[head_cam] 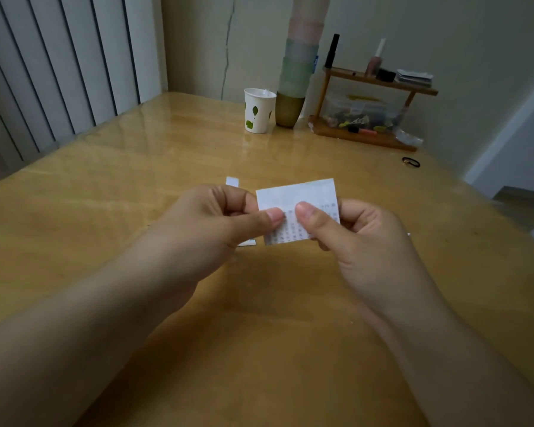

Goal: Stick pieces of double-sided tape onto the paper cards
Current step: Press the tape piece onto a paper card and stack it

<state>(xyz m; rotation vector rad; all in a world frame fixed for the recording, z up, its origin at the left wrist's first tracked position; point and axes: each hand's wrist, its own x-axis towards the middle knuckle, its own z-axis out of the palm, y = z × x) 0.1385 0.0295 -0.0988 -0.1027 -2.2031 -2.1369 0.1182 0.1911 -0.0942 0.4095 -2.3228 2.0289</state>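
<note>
2 hands hold 1 small white paper card (296, 195) above the middle of the wooden table (136, 186), its lower half printed with a fine grid of marks. The left hand (225, 217) pinches the card's left edge, thumb on the near face and the other fingers curled behind it. The right hand (352, 232) pinches it lower and to the right, thumb flat on the printed part, fingers folded behind. The 2 thumb tips nearly meet on the card's face. Whether a piece of tape is under them I cannot tell; it looks as if a piece is being pressed on or its backing picked at. The next move probably calls for a firm rub with a thumb while the other hand keeps the card from bending.

Both forearms reach in from the near edge and converge, wrists raised off the table.

Beyond the left hand lies 1 small white slip (232, 181), and another white scrap (247, 242) peeks out below that hand. Farther back stand a leaf-printed paper cup (258, 110), a stack of cups (299, 72) and a wooden shelf (379, 83); a black hair tie (411, 162) lies to the right.
</note>
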